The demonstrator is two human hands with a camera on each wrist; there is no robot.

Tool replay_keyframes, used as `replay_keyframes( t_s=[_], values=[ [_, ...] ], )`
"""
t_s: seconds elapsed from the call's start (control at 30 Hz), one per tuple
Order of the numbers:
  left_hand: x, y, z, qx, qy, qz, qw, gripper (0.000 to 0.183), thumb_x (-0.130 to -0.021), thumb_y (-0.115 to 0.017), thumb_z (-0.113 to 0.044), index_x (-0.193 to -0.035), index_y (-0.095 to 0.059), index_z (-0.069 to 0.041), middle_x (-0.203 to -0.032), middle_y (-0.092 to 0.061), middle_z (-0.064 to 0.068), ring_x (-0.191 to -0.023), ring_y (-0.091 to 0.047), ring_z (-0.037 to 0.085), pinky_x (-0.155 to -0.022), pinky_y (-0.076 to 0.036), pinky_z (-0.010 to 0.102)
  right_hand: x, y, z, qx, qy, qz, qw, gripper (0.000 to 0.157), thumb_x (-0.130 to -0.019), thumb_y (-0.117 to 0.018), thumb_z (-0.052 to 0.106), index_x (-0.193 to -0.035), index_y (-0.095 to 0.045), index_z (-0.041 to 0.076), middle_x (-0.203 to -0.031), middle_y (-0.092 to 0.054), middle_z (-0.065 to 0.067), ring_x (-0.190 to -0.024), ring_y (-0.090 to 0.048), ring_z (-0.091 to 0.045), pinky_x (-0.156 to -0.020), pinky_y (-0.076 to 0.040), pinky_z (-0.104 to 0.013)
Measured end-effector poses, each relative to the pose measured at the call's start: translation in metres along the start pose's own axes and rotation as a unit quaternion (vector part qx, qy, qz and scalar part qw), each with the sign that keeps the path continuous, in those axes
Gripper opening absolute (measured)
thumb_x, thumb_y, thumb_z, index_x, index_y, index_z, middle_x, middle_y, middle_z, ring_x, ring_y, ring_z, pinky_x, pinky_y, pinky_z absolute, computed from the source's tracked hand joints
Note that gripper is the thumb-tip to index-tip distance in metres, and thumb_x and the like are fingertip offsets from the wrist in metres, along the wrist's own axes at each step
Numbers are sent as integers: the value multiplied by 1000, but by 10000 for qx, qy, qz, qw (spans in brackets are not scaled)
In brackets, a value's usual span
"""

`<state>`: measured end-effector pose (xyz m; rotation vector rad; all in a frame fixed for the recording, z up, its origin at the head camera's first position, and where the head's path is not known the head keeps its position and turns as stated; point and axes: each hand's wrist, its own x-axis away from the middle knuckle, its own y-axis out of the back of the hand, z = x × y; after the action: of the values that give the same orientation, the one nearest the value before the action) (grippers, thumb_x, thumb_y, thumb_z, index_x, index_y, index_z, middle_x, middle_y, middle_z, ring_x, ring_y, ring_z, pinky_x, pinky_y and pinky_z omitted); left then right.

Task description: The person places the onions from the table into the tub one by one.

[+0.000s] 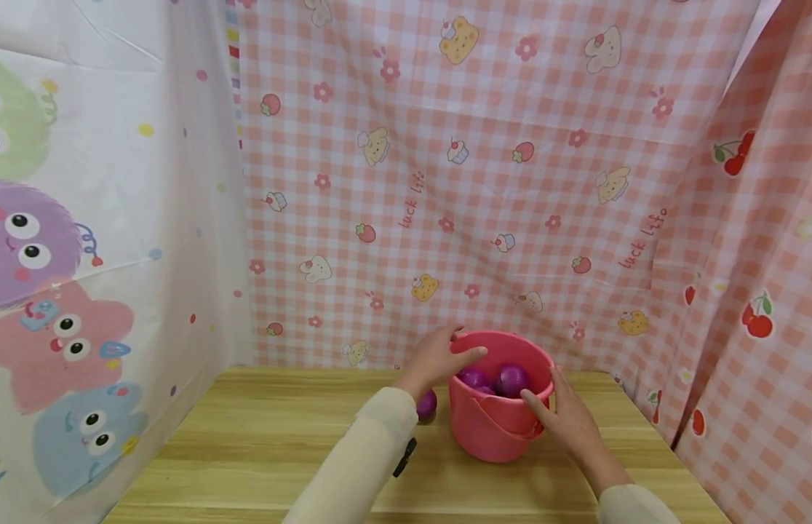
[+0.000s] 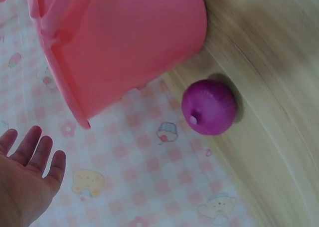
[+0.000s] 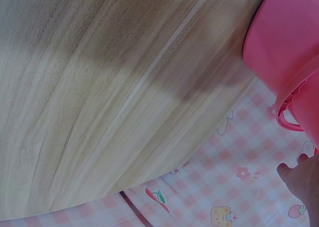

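A pink bucket (image 1: pixel 487 429) stands upright on the wooden table, its handle hanging down the front. Several round, shiny purple onions (image 1: pixel 512 380) lie inside it. At the bucket's left rim is my left hand (image 1: pixel 440 358), its fingers spread and the thumb reaching over the opening. The left wrist view shows the fingers of that hand (image 2: pixel 31 172) extended, with a gap to the bucket wall. My right hand (image 1: pixel 566 413) is at the right rim, thumb near the front edge and fingers extended along the outside. Another purple onion (image 2: pixel 209 107) lies on the table left of the bucket, partly hidden by my left wrist in the head view.
The wooden table (image 1: pixel 249 451) reaches back to a pink checked cloth (image 1: pixel 406 240). A white cloth with cartoon figures (image 1: pixel 196 291) hangs on the left, and another checked cloth (image 1: pixel 766 407) on the right. Something small and black (image 1: pixel 404 457) shows beside my left forearm.
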<state>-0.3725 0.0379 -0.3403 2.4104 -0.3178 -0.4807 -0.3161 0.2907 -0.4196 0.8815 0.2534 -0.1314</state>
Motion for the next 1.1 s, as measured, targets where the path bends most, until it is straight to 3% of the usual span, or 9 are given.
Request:
replay_keyframes(
  t_s=[0.2, 0.43, 0.57, 0.87, 1.1],
  values=[
    [-1, 5, 7, -70, 54, -156, 9998, 81, -86, -64, -64, -149, -45, -16, -138, -58, 7, -124, -55, 28, -100, -48, 48, 0, 1, -1, 15, -13, -38, 10000, 97, -96, -47, 64, -158, -6, 0, -160, -7, -30, -141, -18, -55, -107, -25, -69],
    [-3, 7, 21, 19, 179, -178, 9997, 80, -87, -63, -64, -150, -43, -20, -143, -54, 8, -127, -54, 29, -100, -47, 51, 0, 2, -1, 27, 7, -83, 10000, 96, -97, -46, 63, -157, -8, -2, -160, -7, -30, -141, -18, -55, -108, -24, -69],
    [0, 12, 29, 46, 319, -249, 9992, 81, -87, -64, -63, -150, -43, -15, -145, -52, 10, -127, -53, 30, -100, -47, 51, -1, 2, 0, -9, -33, -56, 10000, 97, -97, -47, 63, -157, -8, -2, -160, -6, -30, -142, -16, -54, -109, -22, -68],
    [4, 17, 59, 35, 555, -499, 9972, 81, -84, -68, -63, -147, -47, -16, -141, -53, 13, -126, -52, 32, -101, -45, 55, -3, 0, -1, -105, -21, -38, 9999, 98, -96, -47, 64, -157, -7, 0, -161, -6, -29, -144, -14, -51, -111, -21, -66],
    [5, 11, 84, 241, 624, -432, 9968, 81, -84, -73, -54, -147, -46, -11, -142, -52, 19, -126, -51, 36, -99, -46, 56, -2, 0, -2, -93, -21, -48, 9999, 97, -97, -48, 62, -157, -7, -1, -161, -6, -29, -143, -15, -52, -111, -21, -66]
  ],
)
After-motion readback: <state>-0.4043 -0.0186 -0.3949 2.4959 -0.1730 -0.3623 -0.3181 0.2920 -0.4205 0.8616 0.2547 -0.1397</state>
